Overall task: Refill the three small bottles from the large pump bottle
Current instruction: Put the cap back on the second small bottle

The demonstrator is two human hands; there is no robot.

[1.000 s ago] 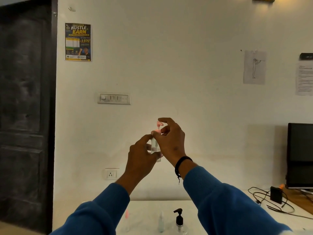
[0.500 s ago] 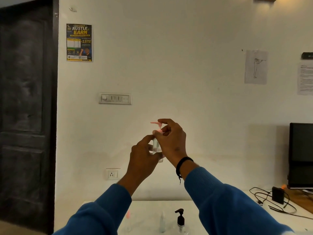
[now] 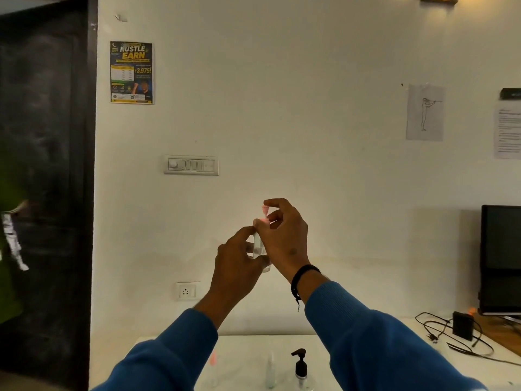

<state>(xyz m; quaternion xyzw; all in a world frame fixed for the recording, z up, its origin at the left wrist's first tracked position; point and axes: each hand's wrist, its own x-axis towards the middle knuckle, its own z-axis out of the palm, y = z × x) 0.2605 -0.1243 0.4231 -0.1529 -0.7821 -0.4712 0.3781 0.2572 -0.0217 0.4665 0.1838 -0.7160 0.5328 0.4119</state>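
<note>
One head-worn view only — nothing to overlap with. It looks forward at a white wall [image 3: 310, 108], pitched high, so the table [image 3: 248, 351] shows only along the bottom edge. Both raised hands sit mid-frame at arm's length — a dark door [image 3: 45, 179] bounds the left side, a monitor [image 3: 501, 258] the right.

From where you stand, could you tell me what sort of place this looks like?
Probably an office or shared workroom. A dark monitor stands at the right, printed notices and an earnings poster hang on the white wall, and cables trail across the white table.
</note>
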